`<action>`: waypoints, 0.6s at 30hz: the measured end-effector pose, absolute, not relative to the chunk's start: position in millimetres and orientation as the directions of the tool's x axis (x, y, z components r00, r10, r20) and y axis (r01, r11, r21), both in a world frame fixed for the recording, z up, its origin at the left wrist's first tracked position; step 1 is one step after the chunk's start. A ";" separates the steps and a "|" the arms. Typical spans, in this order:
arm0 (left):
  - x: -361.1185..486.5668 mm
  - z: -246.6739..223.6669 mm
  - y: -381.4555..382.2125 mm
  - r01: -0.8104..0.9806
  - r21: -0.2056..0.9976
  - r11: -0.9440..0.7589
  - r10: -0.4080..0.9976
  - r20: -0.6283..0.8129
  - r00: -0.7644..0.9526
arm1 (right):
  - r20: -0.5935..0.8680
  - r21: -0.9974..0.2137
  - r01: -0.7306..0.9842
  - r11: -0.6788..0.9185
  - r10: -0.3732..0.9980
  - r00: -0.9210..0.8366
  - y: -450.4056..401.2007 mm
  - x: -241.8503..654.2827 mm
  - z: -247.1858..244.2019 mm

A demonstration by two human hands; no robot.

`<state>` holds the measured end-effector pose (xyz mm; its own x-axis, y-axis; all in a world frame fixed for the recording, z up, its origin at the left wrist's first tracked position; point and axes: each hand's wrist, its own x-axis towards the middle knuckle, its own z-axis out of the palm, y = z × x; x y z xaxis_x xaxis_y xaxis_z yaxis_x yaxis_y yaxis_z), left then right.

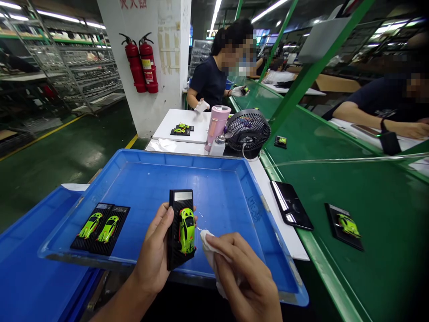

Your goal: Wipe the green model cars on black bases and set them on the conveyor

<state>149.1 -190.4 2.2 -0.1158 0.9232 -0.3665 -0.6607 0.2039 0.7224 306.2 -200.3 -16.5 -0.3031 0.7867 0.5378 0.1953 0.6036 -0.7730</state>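
Note:
My left hand (154, 248) is wrapped round a black display base with a lime-green model car (187, 230) fixed on it, held upright over the blue tray (150, 179). Just to the right, my right hand (244, 273) pinches a crumpled white cloth (211, 252) between thumb and fingers. The cloth is close to the car's side; a small gap shows between them. Two more green model cars on black bases, a left one (90, 226) and a right one (109, 229), lie side by side at the tray's left end.
On the green conveyor (321, 183) at right lie a car on its base (346, 226) and a smaller-looking one (280, 141). A dark tablet (291, 205) rests along its edge. Beyond the tray stand a pink tumbler (217, 127), a bottle (218, 146) and a black fan (248, 129). A co-worker (211, 76) works behind.

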 end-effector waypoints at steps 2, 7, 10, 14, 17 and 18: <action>150.4 1.4 -191.9 -0.651 0.736 0.187 0.931 -0.344 -0.121 | 0.573 -0.700 0.273 0.660 0.747 -0.339 -200.3 304.0 -19.9; 153.2 1.7 -195.2 -0.634 0.763 0.123 0.951 -0.273 -0.144 | 0.634 -0.439 0.476 0.762 0.638 -0.438 -199.7 293.4 -23.8; 153.8 1.8 -196.5 -0.587 0.803 0.100 0.961 -0.230 -0.151 | 0.655 -0.356 0.521 0.776 0.605 -0.453 -200.6 290.7 -24.0; 152.1 0.6 -196.4 -0.546 0.833 0.087 0.961 -0.215 -0.174 | 0.630 -0.361 0.491 0.793 0.595 -0.499 -202.8 298.0 -23.5; 148.3 -0.4 -194.3 -0.559 0.815 0.152 0.948 -0.280 -0.149 | 0.573 -0.515 0.433 0.739 0.673 -0.467 -200.7 310.0 -18.9; 146.9 -0.5 -193.6 -0.564 0.803 0.193 0.941 -0.315 -0.126 | 0.569 -0.569 0.407 0.714 0.700 -0.432 -198.7 313.9 -16.3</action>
